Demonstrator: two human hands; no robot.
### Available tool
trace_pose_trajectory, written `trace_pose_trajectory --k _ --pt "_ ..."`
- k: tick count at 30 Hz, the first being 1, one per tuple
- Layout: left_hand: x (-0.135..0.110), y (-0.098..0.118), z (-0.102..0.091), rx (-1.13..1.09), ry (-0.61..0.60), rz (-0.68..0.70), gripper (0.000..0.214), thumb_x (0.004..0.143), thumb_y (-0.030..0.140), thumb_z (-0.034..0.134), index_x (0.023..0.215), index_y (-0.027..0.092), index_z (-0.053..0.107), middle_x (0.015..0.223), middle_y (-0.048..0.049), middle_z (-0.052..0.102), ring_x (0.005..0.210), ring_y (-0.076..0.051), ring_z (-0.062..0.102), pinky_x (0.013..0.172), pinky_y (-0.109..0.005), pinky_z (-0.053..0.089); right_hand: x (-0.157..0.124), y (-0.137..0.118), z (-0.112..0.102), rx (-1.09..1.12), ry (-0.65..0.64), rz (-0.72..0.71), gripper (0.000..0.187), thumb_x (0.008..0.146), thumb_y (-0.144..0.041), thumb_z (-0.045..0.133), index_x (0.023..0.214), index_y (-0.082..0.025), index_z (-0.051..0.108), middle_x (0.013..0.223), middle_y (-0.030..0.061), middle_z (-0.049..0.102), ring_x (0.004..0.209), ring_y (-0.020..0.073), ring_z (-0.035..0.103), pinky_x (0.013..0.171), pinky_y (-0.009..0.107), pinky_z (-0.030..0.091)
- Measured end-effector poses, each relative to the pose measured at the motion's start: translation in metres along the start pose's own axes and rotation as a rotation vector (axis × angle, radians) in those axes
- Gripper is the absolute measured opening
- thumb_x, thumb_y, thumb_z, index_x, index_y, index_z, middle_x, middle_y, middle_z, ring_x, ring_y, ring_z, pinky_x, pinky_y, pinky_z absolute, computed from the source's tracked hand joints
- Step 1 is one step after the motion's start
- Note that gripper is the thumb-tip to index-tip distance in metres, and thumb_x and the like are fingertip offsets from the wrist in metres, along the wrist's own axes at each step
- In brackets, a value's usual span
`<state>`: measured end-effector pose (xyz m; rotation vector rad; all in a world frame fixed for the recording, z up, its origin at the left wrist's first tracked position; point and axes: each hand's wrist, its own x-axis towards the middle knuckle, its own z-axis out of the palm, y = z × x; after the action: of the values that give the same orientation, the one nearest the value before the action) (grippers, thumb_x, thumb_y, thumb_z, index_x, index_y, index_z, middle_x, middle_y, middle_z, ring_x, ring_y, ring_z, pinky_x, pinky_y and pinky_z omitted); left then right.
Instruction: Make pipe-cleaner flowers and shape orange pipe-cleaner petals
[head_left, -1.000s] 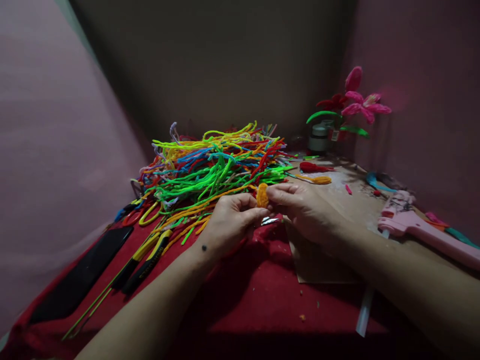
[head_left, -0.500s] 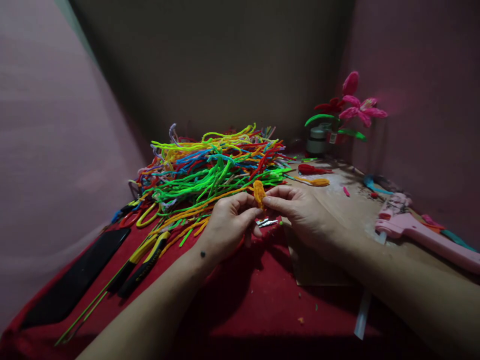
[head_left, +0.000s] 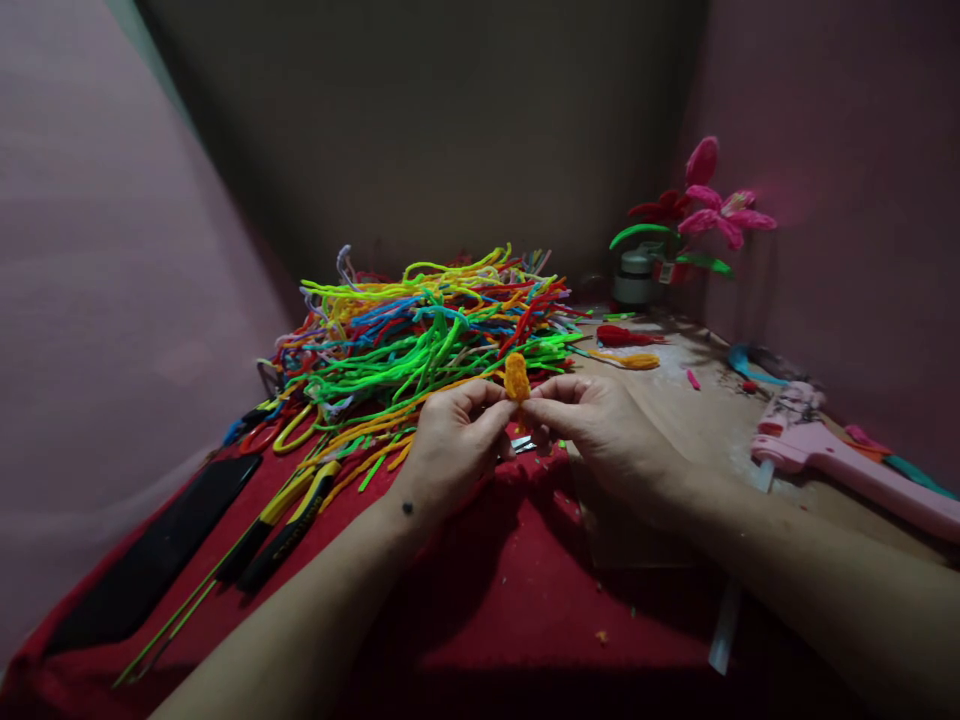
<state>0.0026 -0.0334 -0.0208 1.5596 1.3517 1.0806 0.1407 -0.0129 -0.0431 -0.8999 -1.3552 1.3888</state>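
A small orange pipe-cleaner piece (head_left: 515, 378), twisted into a fuzzy lump, stands upright between both my hands. My left hand (head_left: 450, 450) pinches it from the left with thumb and fingers closed. My right hand (head_left: 600, 425) pinches its lower end from the right, fingers pressed together. Both hands hover over the red cloth (head_left: 487, 600), just in front of a big heap of coloured pipe cleaners (head_left: 420, 330). A small shiny metal piece (head_left: 523, 443) lies on the cloth under my hands.
Yellow-and-black pliers (head_left: 281, 525) and a black flat object (head_left: 150, 560) lie at the left. A pink glue gun (head_left: 840, 460) rests at the right. A pink pipe-cleaner flower in a jar (head_left: 675, 230) stands at the back, with red and orange finished pieces (head_left: 626, 345) near it.
The orange piece has turned upright and risen slightly between my fingers. My right fingers have shifted down to its lower end. The hands have stayed in the same place.
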Motion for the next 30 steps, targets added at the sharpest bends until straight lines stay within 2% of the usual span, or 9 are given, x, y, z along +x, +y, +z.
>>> trace_pose_trajectory --k 6,9,14,17,19,22,27,30 --pt "-0.001 -0.009 -0.001 0.231 0.079 0.176 0.015 0.077 0.028 0.055 0.073 0.015 0.062 0.053 0.0012 0.059 0.043 -0.008 0.049 0.044 -0.019 0.038 -0.001 0.0 0.0 0.023 -0.012 -0.001 0.018 0.069 -0.023 0.059 0.053 -0.015 0.055 0.051 -0.001 0.053 0.05 0.0096 0.048 0.053 0.025 0.038" --pt "-0.001 -0.013 -0.002 0.353 0.118 0.29 0.014 0.078 0.026 0.054 0.075 0.016 0.064 0.062 -0.0007 0.063 0.052 -0.01 0.054 0.051 -0.019 0.041 -0.002 0.001 0.001 0.057 -0.028 -0.022 0.017 0.07 -0.021 0.057 0.054 -0.015 0.055 0.053 -0.0012 0.053 0.052 0.0094 0.049 0.056 0.025 0.039" --pt "-0.003 -0.015 0.001 0.527 0.161 0.53 0.013 0.079 0.019 0.051 0.073 0.016 0.063 0.07 -0.003 0.063 0.064 -0.012 0.058 0.063 -0.021 0.043 -0.002 0.004 0.002 0.062 0.021 -0.037 0.008 0.068 -0.015 0.054 0.061 -0.016 0.056 0.055 -0.0022 0.054 0.053 0.0094 0.051 0.056 0.024 0.041" --pt "-0.004 -0.016 0.005 0.576 0.165 0.594 0.013 0.08 0.017 0.05 0.073 0.016 0.061 0.07 -0.0032 0.063 0.067 -0.012 0.058 0.065 -0.022 0.043 -0.002 0.006 0.003 0.056 0.031 -0.061 0.008 0.067 -0.015 0.054 0.06 -0.016 0.056 0.055 -0.0026 0.053 0.054 0.0093 0.05 0.056 0.024 0.042" --pt "-0.004 -0.017 0.007 0.55 0.178 0.554 0.012 0.079 0.017 0.05 0.073 0.016 0.061 0.071 -0.003 0.064 0.066 -0.012 0.058 0.064 -0.021 0.043 -0.001 0.007 0.003 0.043 0.042 -0.079 0.008 0.066 -0.014 0.053 0.059 -0.016 0.055 0.055 -0.0027 0.053 0.054 0.0092 0.049 0.056 0.024 0.042" --pt "-0.002 -0.017 0.009 0.422 0.159 0.397 0.01 0.077 0.016 0.05 0.072 0.016 0.059 0.067 -0.0013 0.063 0.059 -0.011 0.057 0.058 -0.02 0.043 -0.001 0.009 0.003 -0.025 0.072 -0.101 0.007 0.066 -0.014 0.052 0.06 -0.016 0.054 0.056 -0.0025 0.052 0.054 0.0096 0.048 0.055 0.024 0.041" --pt "0.002 -0.014 0.013 0.085 0.034 0.109 0.006 0.072 0.014 0.05 0.071 0.015 0.055 0.055 0.0023 0.057 0.042 -0.009 0.05 0.042 -0.02 0.04 0.0 0.01 0.002 -0.339 0.147 -0.245 0.01 0.065 -0.013 0.052 0.056 -0.017 0.05 0.054 -0.0029 0.05 0.051 0.0094 0.046 0.049 0.022 0.036" --pt "0.003 -0.012 0.015 -0.051 0.018 0.049 0.004 0.071 0.014 0.05 0.071 0.014 0.054 0.055 0.0022 0.057 0.041 -0.01 0.05 0.04 -0.021 0.041 0.0 0.008 0.003 -0.352 0.157 -0.225 0.008 0.066 -0.013 0.05 0.059 -0.017 0.05 0.053 -0.0024 0.053 0.049 0.01 0.05 0.05 0.022 0.038"
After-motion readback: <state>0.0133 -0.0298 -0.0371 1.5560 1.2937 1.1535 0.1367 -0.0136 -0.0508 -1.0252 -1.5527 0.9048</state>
